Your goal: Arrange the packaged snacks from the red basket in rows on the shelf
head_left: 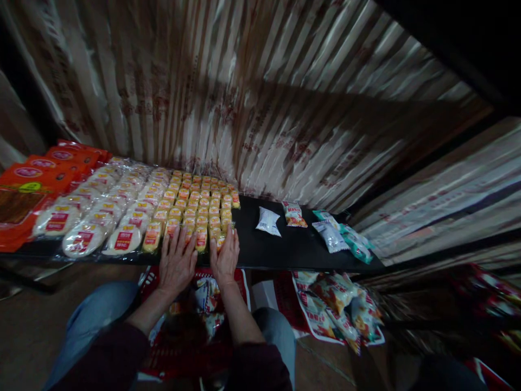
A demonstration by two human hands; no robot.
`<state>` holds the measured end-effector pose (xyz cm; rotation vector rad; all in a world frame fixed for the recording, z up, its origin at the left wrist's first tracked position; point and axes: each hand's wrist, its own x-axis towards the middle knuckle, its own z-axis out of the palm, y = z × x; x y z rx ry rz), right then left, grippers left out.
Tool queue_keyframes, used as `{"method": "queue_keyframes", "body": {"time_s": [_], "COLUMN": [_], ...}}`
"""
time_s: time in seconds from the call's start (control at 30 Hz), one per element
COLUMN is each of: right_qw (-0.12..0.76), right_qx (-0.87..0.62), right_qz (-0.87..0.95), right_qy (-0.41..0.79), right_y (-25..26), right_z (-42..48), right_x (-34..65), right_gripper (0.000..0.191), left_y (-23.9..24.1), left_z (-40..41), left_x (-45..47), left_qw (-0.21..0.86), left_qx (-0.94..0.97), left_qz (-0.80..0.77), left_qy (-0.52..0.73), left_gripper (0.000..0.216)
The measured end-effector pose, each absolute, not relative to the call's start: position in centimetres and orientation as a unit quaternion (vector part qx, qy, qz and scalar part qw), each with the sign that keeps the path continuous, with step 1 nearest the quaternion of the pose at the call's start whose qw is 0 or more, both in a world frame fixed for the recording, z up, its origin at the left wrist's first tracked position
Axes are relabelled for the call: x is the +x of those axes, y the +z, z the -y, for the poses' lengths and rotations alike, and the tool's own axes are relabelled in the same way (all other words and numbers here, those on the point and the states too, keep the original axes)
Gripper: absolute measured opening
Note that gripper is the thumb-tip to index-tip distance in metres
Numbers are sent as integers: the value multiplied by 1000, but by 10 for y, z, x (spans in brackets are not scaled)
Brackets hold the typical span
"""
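Several rows of small, yellow, plastic-wrapped packets with red labels [202, 210] are laid out on a long black shelf [252, 252]. Their front ends are touched by the left hand [178, 263], opened flat with fingers extended, and by the right hand [225, 258], likewise opened, at the front right corner. Round white discs in clear wrappers [124, 239] are lined up beside them, at the left.

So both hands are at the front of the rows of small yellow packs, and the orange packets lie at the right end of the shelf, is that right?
Not quite: the orange packets lie at the left end of the shelf, as the head view shows. The left hand and right hand are indeed at the front of the small yellow packs.
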<state>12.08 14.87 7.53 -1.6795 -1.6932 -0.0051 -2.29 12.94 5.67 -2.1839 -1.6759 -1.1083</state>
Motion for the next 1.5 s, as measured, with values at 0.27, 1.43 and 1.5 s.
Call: {"method": "queue_keyframes", "body": {"time_s": [0.27, 1.43, 1.5], "right_qw": [408, 248, 216], "right_qx": [-652, -602, -607], "right_qz": [639, 751, 757], "right_qy": [-6, 108, 112], "right_y": [89, 161, 163], "right_z": [-151, -248, -259], "right_x": [127, 154, 150], "right_gripper": [62, 60, 58], "left_y": [84, 155, 153], "left_z": [-127, -232, -243], "left_x": [-18, 13, 15], "left_qw": [89, 12, -1], "left_qx": [-733, -787, -787], "left_qz": [570, 604, 606], "left_qy": [-360, -125, -114], "left_gripper": [58, 53, 51]}}
